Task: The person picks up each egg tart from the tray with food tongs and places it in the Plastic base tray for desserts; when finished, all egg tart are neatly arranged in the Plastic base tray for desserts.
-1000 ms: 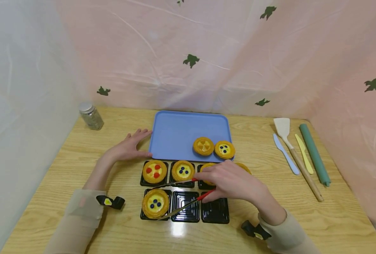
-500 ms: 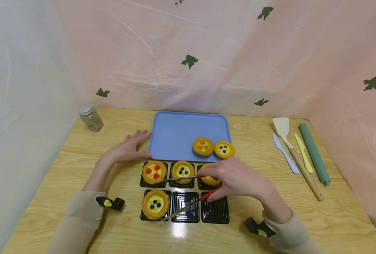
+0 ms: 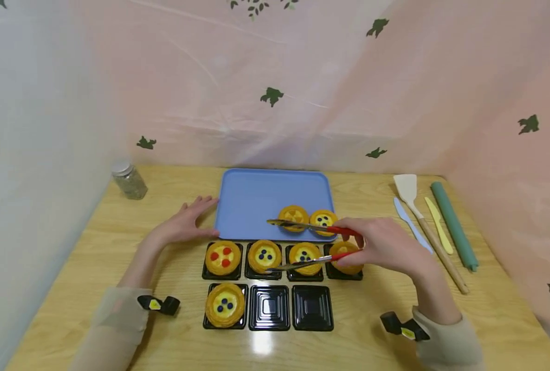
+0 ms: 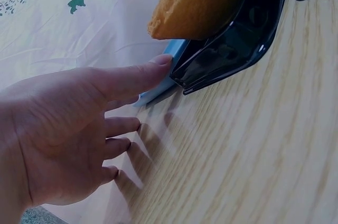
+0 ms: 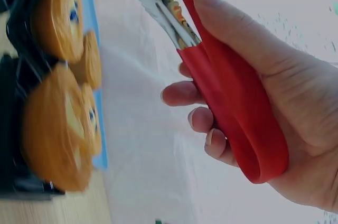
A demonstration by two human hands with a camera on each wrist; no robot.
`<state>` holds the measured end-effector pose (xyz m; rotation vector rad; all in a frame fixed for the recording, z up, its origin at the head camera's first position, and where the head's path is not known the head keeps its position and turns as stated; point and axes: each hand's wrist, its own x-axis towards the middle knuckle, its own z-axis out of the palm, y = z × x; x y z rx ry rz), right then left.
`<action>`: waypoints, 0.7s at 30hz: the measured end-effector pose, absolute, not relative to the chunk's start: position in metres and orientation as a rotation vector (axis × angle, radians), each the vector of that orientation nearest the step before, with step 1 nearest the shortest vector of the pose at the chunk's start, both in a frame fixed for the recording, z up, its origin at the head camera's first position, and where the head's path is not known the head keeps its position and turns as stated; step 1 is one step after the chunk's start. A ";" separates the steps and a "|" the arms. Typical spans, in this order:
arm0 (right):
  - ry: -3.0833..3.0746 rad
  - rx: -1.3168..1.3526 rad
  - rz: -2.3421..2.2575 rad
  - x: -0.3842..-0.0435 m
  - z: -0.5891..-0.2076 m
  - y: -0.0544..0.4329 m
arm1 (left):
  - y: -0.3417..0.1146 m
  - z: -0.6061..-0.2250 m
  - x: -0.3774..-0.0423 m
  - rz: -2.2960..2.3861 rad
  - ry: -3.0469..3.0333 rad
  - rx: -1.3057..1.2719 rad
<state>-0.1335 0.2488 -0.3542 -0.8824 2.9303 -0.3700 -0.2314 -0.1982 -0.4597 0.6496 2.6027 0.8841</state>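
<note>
My right hand (image 3: 390, 245) grips the red handle of a pair of metal tongs (image 5: 232, 97). Their arms stand apart, pointing left. In the head view the upper arm overlaps two egg tarts on the blue tray (image 3: 251, 201): one with orange pieces (image 3: 286, 212), one with blueberries (image 3: 323, 218). The lower arm crosses a blueberry tart (image 3: 304, 253) in a black plastic holder. My left hand (image 3: 182, 225) rests at the blue tray's left edge, fingers spread, thumb (image 4: 153, 71) at its near corner. A red-topped tart (image 3: 222, 257) sits just in front.
Other tarts sit in black holders: a blueberry one (image 3: 264, 253), one at the right (image 3: 346, 250) partly behind the tongs, and one in front (image 3: 225, 305). Two holders (image 3: 269, 307) show ridged bases. A glass jar (image 3: 130, 180) stands back left; a spatula (image 3: 406, 189), knives and green roll (image 3: 454, 224) lie right.
My right hand has moved right and back with the tongs, whose arms have left the front-left blueberry tart, which stays in its holder. My left hand has stayed by the tray.
</note>
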 end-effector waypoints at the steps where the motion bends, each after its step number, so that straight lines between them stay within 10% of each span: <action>1: 2.951 -0.863 -0.374 -0.136 -0.354 0.251 | -0.201 -0.460 -0.230 0.881 2.606 0.641; 21: 3.102 -0.653 -0.288 -0.160 -0.378 0.287 | -0.198 -0.459 -0.226 0.870 2.606 0.633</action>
